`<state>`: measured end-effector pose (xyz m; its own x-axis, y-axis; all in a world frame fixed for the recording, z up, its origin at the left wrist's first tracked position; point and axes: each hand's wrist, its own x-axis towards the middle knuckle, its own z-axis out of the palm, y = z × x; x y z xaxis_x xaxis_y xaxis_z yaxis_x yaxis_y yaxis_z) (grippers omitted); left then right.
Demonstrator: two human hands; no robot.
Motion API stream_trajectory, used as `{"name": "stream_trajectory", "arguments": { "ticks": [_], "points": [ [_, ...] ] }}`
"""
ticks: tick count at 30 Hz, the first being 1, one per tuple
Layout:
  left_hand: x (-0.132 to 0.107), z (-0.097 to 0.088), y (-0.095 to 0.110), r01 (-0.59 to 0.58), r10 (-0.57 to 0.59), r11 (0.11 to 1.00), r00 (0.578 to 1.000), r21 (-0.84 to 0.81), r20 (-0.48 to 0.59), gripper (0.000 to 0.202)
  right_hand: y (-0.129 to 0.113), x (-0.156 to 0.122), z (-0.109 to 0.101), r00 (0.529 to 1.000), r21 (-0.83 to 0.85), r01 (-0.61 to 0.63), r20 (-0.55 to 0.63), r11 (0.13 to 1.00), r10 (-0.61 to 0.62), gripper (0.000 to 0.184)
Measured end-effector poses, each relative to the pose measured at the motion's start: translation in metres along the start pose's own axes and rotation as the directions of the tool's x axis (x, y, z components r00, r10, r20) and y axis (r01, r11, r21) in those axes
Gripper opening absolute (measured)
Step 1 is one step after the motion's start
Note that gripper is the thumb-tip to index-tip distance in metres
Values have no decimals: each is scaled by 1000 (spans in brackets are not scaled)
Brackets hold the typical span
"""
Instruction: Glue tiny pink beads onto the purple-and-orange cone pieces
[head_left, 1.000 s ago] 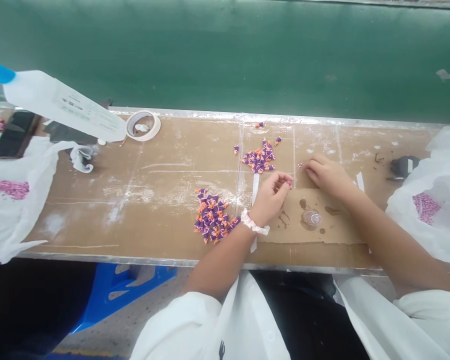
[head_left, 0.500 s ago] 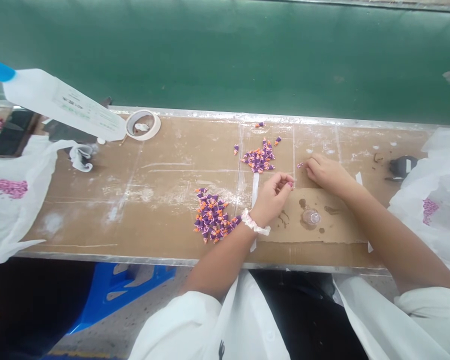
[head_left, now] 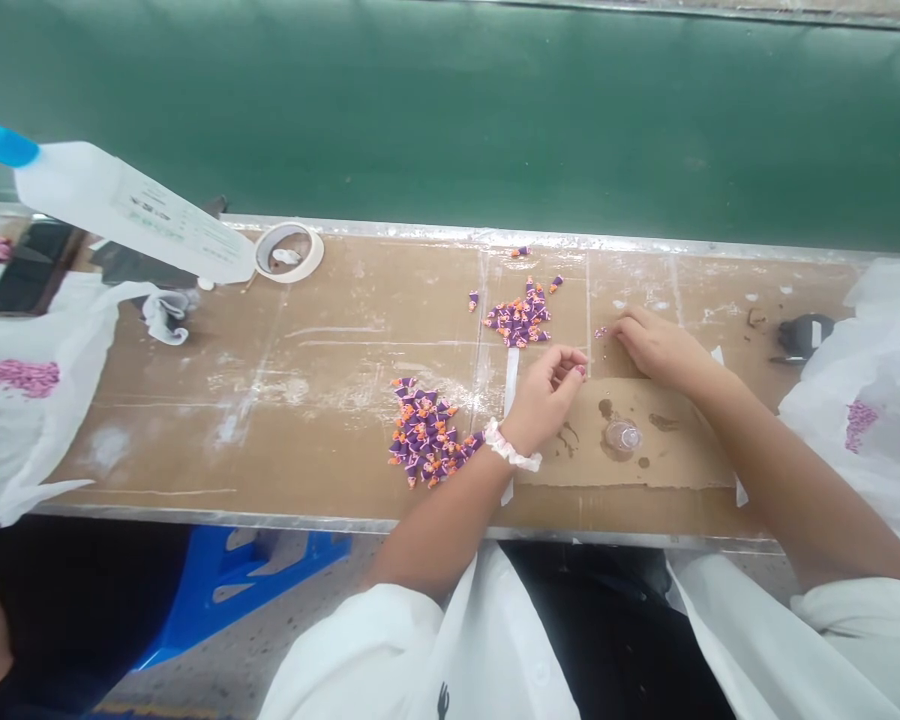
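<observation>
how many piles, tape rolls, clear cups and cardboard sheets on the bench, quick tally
piles of purple and orange pieces: 2
tape rolls: 1
clear cups: 1
cardboard sheets: 1
total: 5

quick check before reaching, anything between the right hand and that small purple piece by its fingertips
Nothing visible stands in the way: the right hand rests just beside the small purple piece, with only the scuffed tan work surface between them.
</observation>
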<state>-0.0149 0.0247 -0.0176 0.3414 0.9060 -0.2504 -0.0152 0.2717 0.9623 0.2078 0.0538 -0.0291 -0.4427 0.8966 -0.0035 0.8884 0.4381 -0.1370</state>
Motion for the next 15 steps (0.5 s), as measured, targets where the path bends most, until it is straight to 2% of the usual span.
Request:
{"name": "stream_trajectory", "arguments": {
  "ticks": [9, 15],
  "points": [
    [1, -1, -6, -12, 12, 1000, 1000, 10, 6, 7, -15, -7, -7, 990, 78, 143, -2, 987, -143, 28],
    [5, -2, -15, 39, -40, 998, 999, -55, -5, 9, -19, 0, -4, 985, 74, 150, 70, 986, -155, 22]
  ]
}}
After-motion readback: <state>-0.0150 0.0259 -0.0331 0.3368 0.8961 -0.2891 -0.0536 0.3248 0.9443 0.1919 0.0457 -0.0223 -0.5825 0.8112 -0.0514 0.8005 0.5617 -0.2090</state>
